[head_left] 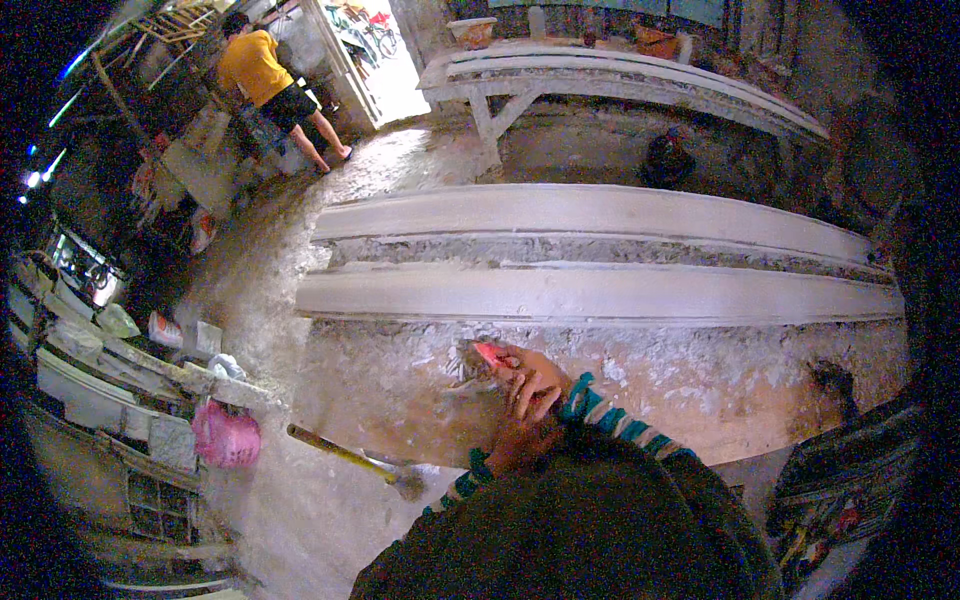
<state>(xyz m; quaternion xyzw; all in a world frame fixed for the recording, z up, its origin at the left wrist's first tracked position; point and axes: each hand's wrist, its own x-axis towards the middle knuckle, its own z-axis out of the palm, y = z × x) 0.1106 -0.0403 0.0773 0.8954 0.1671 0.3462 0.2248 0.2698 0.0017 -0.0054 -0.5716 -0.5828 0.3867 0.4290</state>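
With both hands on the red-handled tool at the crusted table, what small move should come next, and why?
Probably a short push of the red-handled tool forward toward the long plaster moulding. The right hand and left hand already hold it low on the table, and white crust lies just ahead.

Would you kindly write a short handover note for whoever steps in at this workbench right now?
Right hand: gripping a red-handled scraper, blade on the bench top.
Left hand: closed just below the right; what it holds is hidden.
Two long white mouldings lie across the bench behind the hands.
A yellow-handled tool rests at the bench's near edge.
Done: unclear. Left: white plaster crust covers the bench beside the mouldings.
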